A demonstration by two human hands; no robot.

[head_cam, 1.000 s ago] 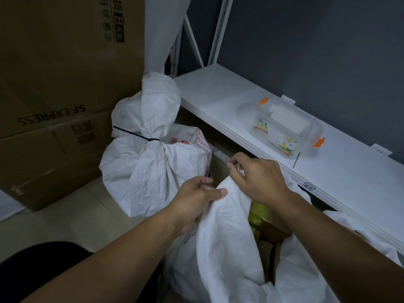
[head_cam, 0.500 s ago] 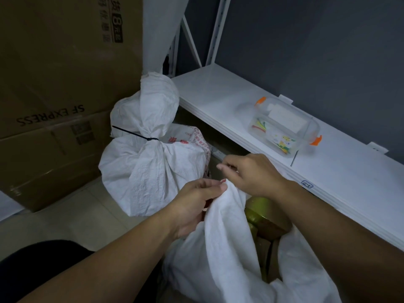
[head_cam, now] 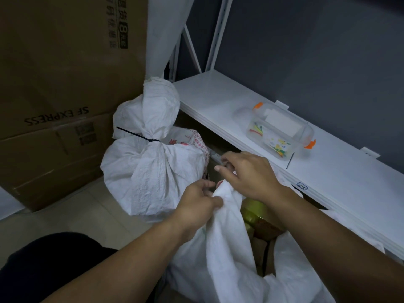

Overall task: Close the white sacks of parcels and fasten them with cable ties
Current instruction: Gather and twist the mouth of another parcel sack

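Cardboard boxes [head_cam: 54, 106] and a white shelf [head_cam: 218, 101] were seen behind two sacks.
A tied sack [head_cam: 153, 171] stood by the boxes; the open sack [head_cam: 229, 254] lay nearest, its rim pinched by the left hand [head_cam: 196, 204] and by the curled fingers of the right hand [head_cam: 249, 173] just above. With the mouth only partly gathered over a gold tin [head_cam: 255, 212], the fabric was judged likely to slip free; the only black cable tie [head_cam: 150, 140] seen was already used.
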